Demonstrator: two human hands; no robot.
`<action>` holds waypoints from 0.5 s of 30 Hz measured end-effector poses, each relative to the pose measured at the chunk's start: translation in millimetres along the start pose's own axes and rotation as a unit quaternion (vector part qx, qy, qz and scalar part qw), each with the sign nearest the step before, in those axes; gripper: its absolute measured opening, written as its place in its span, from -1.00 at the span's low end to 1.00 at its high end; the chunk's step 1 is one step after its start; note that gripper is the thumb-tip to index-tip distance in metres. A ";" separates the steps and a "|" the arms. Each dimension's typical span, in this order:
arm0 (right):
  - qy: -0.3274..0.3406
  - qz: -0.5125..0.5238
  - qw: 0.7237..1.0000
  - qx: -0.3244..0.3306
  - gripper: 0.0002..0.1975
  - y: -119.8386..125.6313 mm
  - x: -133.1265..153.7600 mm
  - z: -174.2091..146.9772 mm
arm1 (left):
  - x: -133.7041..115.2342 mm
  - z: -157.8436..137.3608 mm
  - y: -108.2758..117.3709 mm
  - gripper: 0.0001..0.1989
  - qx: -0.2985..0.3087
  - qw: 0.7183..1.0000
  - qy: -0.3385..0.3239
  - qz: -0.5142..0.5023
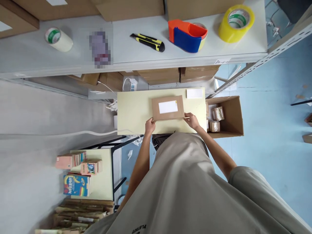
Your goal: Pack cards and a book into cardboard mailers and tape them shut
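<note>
A closed brown cardboard box [155, 109] with a white label [168, 107] on its top lies on the pale yellow table [134, 110]. My left hand [149, 126] grips its near left corner, fingers closed at the edge. At the near right corner, my right hand [191, 121] pinches the box's side. The undersides of the fingers are hidden by the box. Behind the box, near the table's far right corner, lies a small white stack or pad [194, 93].
An open carton [231, 117] holding small taped boxes stands right of the table. On the shelf [122, 55] above lie a utility knife [148, 42], a tape dispenser [186, 35], yellow tape [236, 23] and a white roll [58, 39]. Books [76, 185] sit on a side table at left.
</note>
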State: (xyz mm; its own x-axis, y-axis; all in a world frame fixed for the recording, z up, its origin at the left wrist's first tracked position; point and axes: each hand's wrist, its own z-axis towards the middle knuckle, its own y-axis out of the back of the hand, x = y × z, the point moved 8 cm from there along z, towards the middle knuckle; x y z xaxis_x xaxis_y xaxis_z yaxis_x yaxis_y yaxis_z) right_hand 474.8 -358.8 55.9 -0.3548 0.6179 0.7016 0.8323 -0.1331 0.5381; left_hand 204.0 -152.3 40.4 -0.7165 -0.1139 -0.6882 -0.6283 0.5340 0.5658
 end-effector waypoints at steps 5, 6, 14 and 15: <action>-0.034 0.036 0.997 -0.058 -0.51 24.7 -37.5 16.2 | -28.4 -1.2 20.7 -0.44 -0.115 0.992 -0.046 0.012; -0.043 0.048 0.994 -0.085 -0.53 34.6 -46.9 22.9 | -43.8 -0.1 15.2 -0.48 -0.110 0.991 -0.081 0.004; -0.085 0.146 0.932 -0.321 -0.53 89.5 -123.0 91.4 | -169.6 16.1 -137.1 -0.36 0.142 0.963 -0.226 -0.041; -0.087 0.146 0.925 -0.339 -0.51 89.7 -130.0 99.8 | -178.1 21.7 -159.1 -0.34 0.163 0.962 -0.216 -0.041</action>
State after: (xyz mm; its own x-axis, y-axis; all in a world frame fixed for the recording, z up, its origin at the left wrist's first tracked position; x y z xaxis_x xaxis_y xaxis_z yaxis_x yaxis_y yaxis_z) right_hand 638.1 -373.8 -33.7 -0.0339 0.5865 0.8093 0.4031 -0.7329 0.5480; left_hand 438.1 -198.8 63.1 -0.4323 0.1545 -0.8884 -0.4976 0.7807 0.3779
